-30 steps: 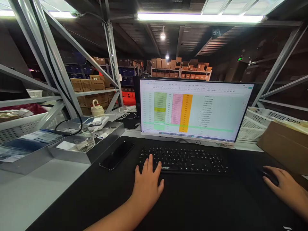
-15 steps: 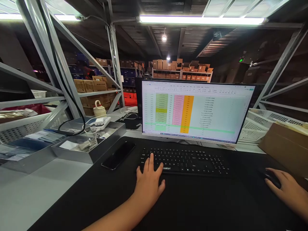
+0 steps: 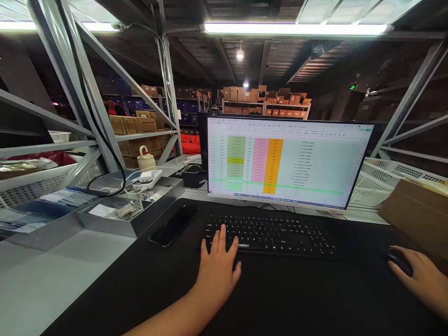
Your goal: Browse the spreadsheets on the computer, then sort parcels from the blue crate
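My left hand (image 3: 217, 266) has its fingers spread over the left part of a black keyboard (image 3: 273, 235), holding nothing. On the right, my right hand (image 3: 420, 275) is curved around a dark mouse (image 3: 401, 261) on the black desk mat (image 3: 301, 289). Behind the keyboard stands a monitor (image 3: 290, 163) that shows a spreadsheet with green, pink and orange columns. A black phone (image 3: 174, 226) lies flat to the left of the keyboard.
Grey trays (image 3: 131, 224) with papers and small bags stand at the left, near a cream bottle (image 3: 145, 158) and white cables. A cardboard box (image 3: 416, 210) and white baskets (image 3: 371, 184) are at the right. Metal shelf posts frame the desk.
The whole view has shifted slightly. My left hand's fingers have moved a little on the keyboard. My right hand is still on the mouse.
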A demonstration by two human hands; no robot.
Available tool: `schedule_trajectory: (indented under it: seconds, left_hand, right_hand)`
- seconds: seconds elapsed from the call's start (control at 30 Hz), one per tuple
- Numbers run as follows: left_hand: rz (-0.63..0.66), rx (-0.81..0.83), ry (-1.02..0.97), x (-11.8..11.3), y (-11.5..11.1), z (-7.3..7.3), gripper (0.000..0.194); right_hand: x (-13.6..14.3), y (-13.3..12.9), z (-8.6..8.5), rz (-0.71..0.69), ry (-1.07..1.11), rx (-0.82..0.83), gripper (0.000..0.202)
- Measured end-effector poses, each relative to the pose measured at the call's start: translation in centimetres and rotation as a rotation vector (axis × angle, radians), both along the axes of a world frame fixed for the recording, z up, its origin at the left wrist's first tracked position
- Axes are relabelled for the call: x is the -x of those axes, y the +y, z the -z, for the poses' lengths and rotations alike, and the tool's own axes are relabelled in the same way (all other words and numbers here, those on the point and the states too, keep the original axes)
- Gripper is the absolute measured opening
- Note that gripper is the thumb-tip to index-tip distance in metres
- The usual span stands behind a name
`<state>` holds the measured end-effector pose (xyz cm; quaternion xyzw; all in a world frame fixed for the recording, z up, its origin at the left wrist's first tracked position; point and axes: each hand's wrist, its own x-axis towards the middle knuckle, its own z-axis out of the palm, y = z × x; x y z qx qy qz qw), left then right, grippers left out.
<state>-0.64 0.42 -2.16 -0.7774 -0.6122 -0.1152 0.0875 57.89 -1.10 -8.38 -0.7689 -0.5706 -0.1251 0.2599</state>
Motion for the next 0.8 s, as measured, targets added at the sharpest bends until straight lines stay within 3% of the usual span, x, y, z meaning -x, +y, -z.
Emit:
schedule_trajectory:
  seconds: [0.27,0.57,0.8]
  left_hand:
    - [0.001,0.058,0.042,-0.2,-0.2,-0.8,0.057]
    - [-0.015,0.048,0.197,-0.5,0.0,-1.0,0.056]
    - [-0.005,0.033,0.263,-0.1,0.5,-0.4,0.056]
  right_hand:
    - [-0.4,0.1,0.2,0.000,-0.017,0.028,0.063]
    - [4.8,-1.4,-4.0,0.141,-0.062,0.084,0.057]
    - [5.2,-1.8,-3.9,0.201,-0.066,0.131,0.050]
